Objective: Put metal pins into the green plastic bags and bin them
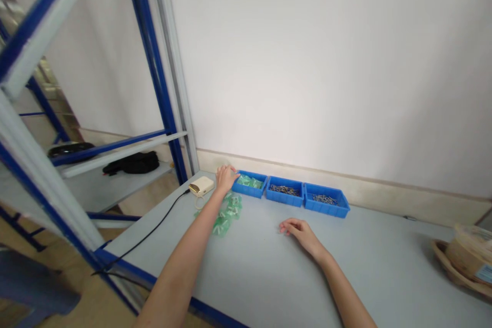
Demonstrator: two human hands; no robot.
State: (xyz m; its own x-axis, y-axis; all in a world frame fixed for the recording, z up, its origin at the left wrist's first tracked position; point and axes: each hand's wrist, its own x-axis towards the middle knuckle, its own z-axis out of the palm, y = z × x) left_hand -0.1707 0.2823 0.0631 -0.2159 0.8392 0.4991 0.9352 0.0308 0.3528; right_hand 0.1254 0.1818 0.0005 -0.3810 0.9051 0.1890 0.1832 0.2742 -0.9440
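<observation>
At the left end of a row, my left hand (226, 178) grips the rim of a blue bin (249, 192), thumb and fingers close together at its corner. Green-and-clear small packets (249, 181) lie inside that bin. More green packets (227, 214) are spread on the table below my left wrist, partly behind the forearm. My right hand (302, 233) hovers at or rests on the table in front of the middle bin, fingertips pinched. Something small and pale shows at those fingertips, too small to name.
A middle blue bin (284, 198) holds darker screw-like pieces; the right blue bin (326, 207) holds silvery ones. A cream-coloured device (201, 185) with a black cable (154, 240) sits left. A brown tray (442, 259) bears a wrapped tape roll (471, 253). Blue-and-grey frame posts (154, 51) stand left.
</observation>
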